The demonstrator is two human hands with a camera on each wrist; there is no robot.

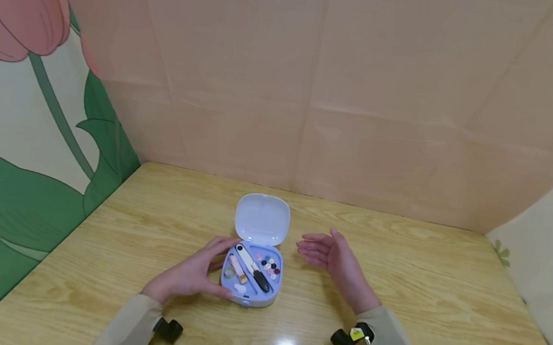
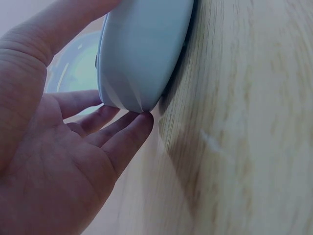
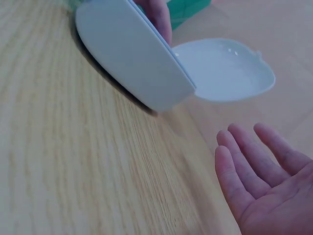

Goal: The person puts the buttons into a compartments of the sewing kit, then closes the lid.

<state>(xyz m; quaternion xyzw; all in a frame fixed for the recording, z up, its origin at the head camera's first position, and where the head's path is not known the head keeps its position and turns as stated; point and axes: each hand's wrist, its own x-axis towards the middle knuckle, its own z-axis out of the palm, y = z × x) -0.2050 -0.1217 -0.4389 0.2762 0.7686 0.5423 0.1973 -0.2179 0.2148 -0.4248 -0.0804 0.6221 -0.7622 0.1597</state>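
Hands: left (image 1: 191,275) cups open sewing kit (image 1: 252,273) | right (image 1: 333,256) flat, empty, beside it

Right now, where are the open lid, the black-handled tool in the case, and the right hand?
open lid (image 1: 262,219), head view, middle of its inner face
black-handled tool (image 1: 261,280), head view, its black handle
right hand (image 1: 331,254), head view, the palm

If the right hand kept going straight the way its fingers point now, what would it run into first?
Probably the open sewing kit case: the right hand is open beside it, fingers pointing toward it across a bare strip of table. Height is unclear, so it could meet the raised lid instead.
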